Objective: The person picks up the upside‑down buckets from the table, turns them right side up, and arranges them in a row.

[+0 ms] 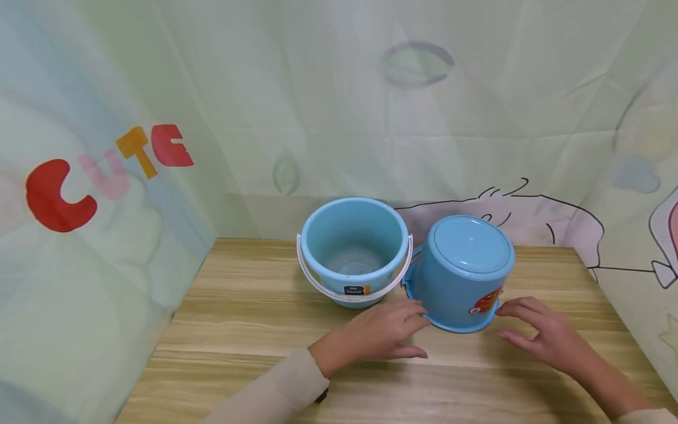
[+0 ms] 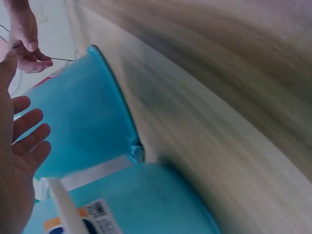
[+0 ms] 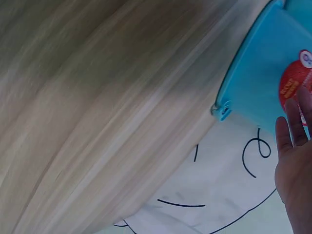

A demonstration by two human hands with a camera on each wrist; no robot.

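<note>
Two light blue buckets stand side by side on the wooden table. The left bucket (image 1: 328,288) is upright, its white handle (image 1: 318,287) hanging down at the front and a label on its side. To its right the other bucket (image 1: 450,300) is upside down, base up, with a red sticker (image 1: 486,301) on its wall. My left hand (image 1: 378,333) hovers at the near left of the upturned bucket, fingers extended and holding nothing. On the other side, my right hand (image 1: 545,333) has its fingertips close to that bucket's lower rim, thumb apart, gripping nothing.
Wood-grain table (image 1: 238,330) spreads in front of and around the buckets. A pale printed curtain (image 1: 339,88) hangs behind the table and along both sides, with letters reading CUTE at the left.
</note>
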